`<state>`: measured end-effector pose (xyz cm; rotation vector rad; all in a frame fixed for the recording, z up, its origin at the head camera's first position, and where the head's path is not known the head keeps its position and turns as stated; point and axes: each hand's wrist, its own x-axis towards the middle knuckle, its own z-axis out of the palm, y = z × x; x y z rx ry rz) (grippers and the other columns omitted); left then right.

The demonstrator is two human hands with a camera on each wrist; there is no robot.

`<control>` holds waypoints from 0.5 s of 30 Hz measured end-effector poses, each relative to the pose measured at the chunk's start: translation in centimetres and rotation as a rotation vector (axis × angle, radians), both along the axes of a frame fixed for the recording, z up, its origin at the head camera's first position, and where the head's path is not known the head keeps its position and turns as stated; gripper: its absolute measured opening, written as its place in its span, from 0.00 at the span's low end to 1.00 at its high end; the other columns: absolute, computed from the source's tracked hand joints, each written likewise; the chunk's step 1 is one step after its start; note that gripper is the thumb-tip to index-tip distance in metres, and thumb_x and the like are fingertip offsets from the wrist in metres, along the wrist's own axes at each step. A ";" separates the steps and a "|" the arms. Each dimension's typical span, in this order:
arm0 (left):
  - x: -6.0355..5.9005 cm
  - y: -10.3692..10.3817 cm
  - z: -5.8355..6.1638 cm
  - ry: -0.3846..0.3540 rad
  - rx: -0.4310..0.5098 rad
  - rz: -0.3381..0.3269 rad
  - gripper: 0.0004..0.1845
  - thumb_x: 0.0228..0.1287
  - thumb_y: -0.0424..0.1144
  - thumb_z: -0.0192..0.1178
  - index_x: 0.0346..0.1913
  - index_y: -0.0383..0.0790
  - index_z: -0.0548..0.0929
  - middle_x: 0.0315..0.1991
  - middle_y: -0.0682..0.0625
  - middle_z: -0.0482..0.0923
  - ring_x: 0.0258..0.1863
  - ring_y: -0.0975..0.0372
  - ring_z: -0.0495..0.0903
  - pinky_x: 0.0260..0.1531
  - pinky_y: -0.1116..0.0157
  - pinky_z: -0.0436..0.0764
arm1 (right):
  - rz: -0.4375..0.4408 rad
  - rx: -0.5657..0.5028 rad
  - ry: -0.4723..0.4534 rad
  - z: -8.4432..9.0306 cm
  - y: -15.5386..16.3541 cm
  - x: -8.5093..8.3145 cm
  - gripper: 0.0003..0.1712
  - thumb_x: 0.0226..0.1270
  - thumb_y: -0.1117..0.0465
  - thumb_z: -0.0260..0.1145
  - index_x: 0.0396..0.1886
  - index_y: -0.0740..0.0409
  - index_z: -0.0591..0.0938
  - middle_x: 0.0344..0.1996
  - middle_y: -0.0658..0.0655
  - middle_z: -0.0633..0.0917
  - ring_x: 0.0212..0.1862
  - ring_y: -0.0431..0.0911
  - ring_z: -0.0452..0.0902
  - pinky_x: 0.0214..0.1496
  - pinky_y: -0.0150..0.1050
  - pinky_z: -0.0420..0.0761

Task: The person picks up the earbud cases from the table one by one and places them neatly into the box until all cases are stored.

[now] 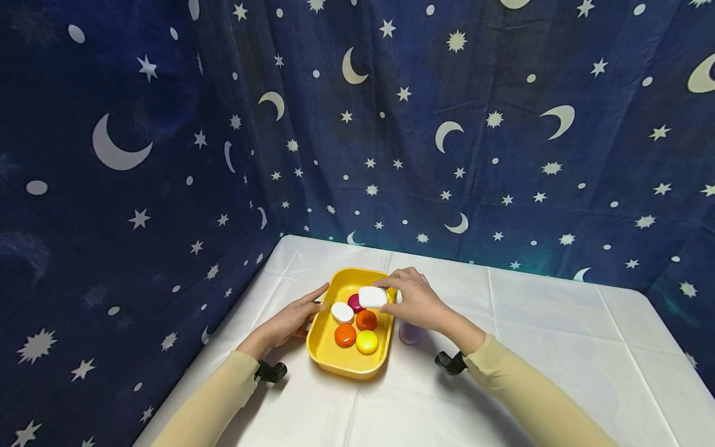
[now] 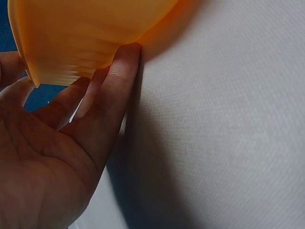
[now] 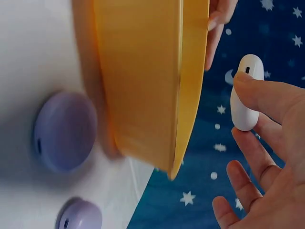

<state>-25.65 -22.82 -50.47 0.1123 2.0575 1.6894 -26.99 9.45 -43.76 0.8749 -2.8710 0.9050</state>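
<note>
Near the desk's far left corner, seen from the head camera, a yellow tray rests on the white desk. The right hand pinches a white case over the tray's far end, above a white, a magenta, two orange and a yellow case lying inside. The left hand lies with straight fingers against the tray's left wall.

From the left wrist, its fingers press flat on the tray, gripping nothing.

From the right wrist, thumb and fingers clamp the white case beside the tray's rim; two lilac cases sit on the desk just outside the tray.
</note>
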 end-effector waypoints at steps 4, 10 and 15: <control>0.0 0.0 0.1 -0.004 0.013 -0.008 0.33 0.80 0.46 0.49 0.82 0.63 0.54 0.61 0.38 0.79 0.49 0.53 0.83 0.44 0.52 0.87 | 0.021 0.032 -0.048 -0.1 -1.4 0.2 0.26 0.58 0.51 0.79 0.59 0.39 0.86 0.54 0.47 0.83 0.60 0.48 0.66 0.66 0.52 0.66; 0.1 -0.1 0.1 -0.003 0.022 -0.018 0.33 0.80 0.47 0.49 0.83 0.63 0.53 0.60 0.39 0.81 0.49 0.53 0.83 0.44 0.52 0.86 | 0.121 0.062 -0.037 -0.4 -3.2 -0.1 0.25 0.58 0.54 0.79 0.57 0.40 0.87 0.50 0.46 0.83 0.58 0.48 0.67 0.64 0.51 0.65; 0.1 -0.1 0.1 -0.005 0.021 -0.022 0.34 0.80 0.48 0.49 0.83 0.63 0.52 0.61 0.38 0.80 0.49 0.52 0.84 0.44 0.51 0.86 | 0.200 0.132 0.029 -0.7 -4.8 -0.2 0.26 0.57 0.55 0.79 0.58 0.43 0.87 0.50 0.48 0.83 0.59 0.49 0.67 0.65 0.51 0.65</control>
